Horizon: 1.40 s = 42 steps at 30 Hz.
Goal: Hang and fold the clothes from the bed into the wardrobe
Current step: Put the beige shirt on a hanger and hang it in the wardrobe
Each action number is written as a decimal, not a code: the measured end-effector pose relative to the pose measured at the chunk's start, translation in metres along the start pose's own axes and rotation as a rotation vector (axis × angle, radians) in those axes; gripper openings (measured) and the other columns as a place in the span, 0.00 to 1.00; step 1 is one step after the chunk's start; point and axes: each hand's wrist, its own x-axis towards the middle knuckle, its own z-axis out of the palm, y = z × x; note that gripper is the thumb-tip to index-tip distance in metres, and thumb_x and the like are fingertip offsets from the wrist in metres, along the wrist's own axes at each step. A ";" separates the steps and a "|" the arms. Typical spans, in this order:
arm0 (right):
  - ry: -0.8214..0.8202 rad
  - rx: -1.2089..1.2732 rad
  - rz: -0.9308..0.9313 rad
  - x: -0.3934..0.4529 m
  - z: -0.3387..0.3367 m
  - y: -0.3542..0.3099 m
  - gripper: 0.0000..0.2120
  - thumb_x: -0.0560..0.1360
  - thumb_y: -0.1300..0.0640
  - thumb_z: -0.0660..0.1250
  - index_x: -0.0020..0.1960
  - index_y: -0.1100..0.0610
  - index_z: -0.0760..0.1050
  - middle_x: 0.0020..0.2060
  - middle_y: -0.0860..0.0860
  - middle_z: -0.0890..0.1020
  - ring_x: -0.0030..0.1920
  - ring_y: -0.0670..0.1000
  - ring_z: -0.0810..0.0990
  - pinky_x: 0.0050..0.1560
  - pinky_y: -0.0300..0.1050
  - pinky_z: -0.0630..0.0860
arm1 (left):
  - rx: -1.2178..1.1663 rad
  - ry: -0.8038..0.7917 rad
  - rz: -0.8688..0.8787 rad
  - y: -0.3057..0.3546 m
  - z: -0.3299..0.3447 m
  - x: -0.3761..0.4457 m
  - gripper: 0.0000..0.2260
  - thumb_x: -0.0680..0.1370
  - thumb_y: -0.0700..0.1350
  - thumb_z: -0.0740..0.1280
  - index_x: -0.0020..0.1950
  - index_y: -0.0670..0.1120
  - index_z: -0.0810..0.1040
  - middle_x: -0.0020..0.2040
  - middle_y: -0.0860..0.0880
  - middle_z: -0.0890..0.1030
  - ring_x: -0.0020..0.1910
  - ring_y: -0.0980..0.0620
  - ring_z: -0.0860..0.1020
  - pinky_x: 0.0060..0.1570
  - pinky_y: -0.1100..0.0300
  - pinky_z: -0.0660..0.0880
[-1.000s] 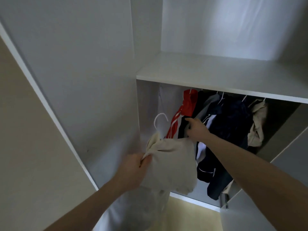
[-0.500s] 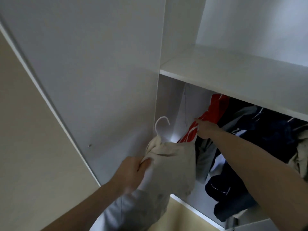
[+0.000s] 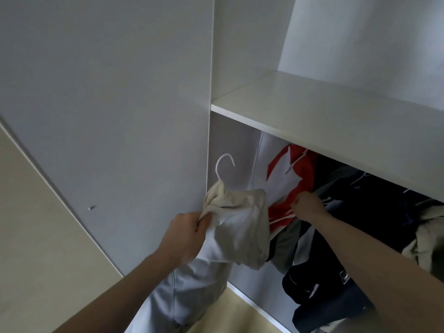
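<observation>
The left hand (image 3: 185,236) grips the cream garment (image 3: 240,224) whose white hanger hook (image 3: 224,164) points up, left of the red-and-white jersey (image 3: 288,183) that the right hand's (image 3: 308,209) curled fingers hold aside.

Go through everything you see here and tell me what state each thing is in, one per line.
Left hand: grips the cream garment.
Cream garment: on a hanger, not yet hung.
Hanger hook: free, in the wardrobe opening.
Right hand: curled against the red and white garment.
Red and white garment: hanging.
Dark clothes: hanging under the shelf.
Wardrobe door: open.
</observation>
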 end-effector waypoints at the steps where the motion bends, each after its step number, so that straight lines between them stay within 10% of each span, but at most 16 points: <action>1: 0.010 0.026 0.005 -0.001 -0.001 0.004 0.15 0.80 0.60 0.62 0.35 0.60 0.72 0.37 0.55 0.79 0.42 0.56 0.78 0.41 0.42 0.71 | 0.013 0.026 -0.004 0.005 0.005 0.004 0.20 0.84 0.52 0.59 0.32 0.49 0.71 0.26 0.51 0.73 0.27 0.53 0.72 0.29 0.63 0.63; 5: 0.059 0.098 0.011 -0.003 -0.007 0.014 0.10 0.80 0.60 0.63 0.52 0.63 0.82 0.50 0.58 0.83 0.53 0.59 0.82 0.48 0.45 0.75 | 0.056 0.099 -0.020 0.024 0.019 0.019 0.21 0.85 0.53 0.57 0.32 0.49 0.70 0.26 0.52 0.72 0.27 0.53 0.72 0.28 0.61 0.60; 12: 0.128 0.247 -0.063 -0.012 -0.002 0.023 0.14 0.75 0.63 0.63 0.30 0.60 0.72 0.28 0.54 0.78 0.29 0.51 0.73 0.30 0.42 0.66 | 0.053 0.072 0.000 0.070 0.063 0.051 0.20 0.85 0.53 0.55 0.37 0.49 0.72 0.35 0.46 0.79 0.37 0.42 0.78 0.39 0.53 0.72; 19: 0.173 0.305 -0.062 -0.026 -0.012 0.044 0.12 0.77 0.62 0.62 0.41 0.67 0.80 0.36 0.59 0.84 0.38 0.57 0.83 0.40 0.51 0.81 | 0.024 -0.020 -0.033 0.081 0.099 0.105 0.22 0.85 0.51 0.53 0.32 0.49 0.67 0.35 0.45 0.77 0.40 0.40 0.80 0.39 0.54 0.70; 42: 0.296 0.284 0.011 -0.013 0.018 0.056 0.10 0.73 0.63 0.64 0.42 0.61 0.85 0.39 0.53 0.87 0.40 0.52 0.84 0.40 0.40 0.77 | -0.126 -0.141 0.022 0.127 0.216 0.239 0.18 0.85 0.48 0.54 0.44 0.41 0.75 0.49 0.40 0.83 0.43 0.45 0.78 0.44 0.57 0.74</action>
